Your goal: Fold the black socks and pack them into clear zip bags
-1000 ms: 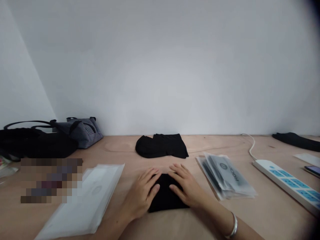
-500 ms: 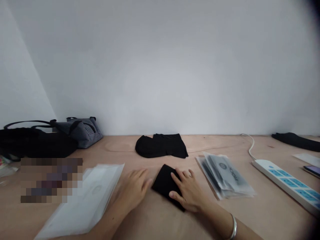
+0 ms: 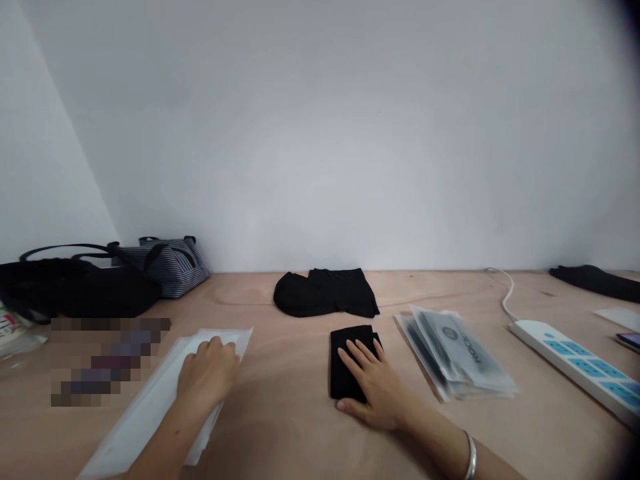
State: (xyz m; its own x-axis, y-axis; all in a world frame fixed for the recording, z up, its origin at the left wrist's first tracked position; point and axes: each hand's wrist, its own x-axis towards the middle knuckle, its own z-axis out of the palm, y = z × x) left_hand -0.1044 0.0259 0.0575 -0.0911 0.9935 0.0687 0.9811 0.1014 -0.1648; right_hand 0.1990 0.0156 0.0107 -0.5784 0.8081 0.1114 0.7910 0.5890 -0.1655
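My right hand point(image 3: 373, 387) lies flat with spread fingers on a folded black cloth point(image 3: 345, 340), which rests on the wooden table in front of me. Over a pile of frosted plastic bags point(image 3: 145, 400) at the left, my left hand point(image 3: 207, 373) is closed, knuckles up. Its fingertips are curled under out of sight, at the upper part of the top bag. Farther back, near the wall, another black fabric piece point(image 3: 325, 293) lies spread out. Several frosted bags with dark contents and printed lettering point(image 3: 457, 353) are stacked to the right of my right hand.
A white power strip point(image 3: 575, 367) with a cable runs along the right side, with a phone point(image 3: 630, 340) beyond it. Another dark fabric piece point(image 3: 600, 283) lies at the back right. A black bag point(image 3: 100, 293) and a striped bag point(image 3: 175, 270) stand at the back left.
My left hand has moved left, from beside the black cloth onto the frosted bags, and its fingers have curled. The folded cloth has turned straighter under my right hand.
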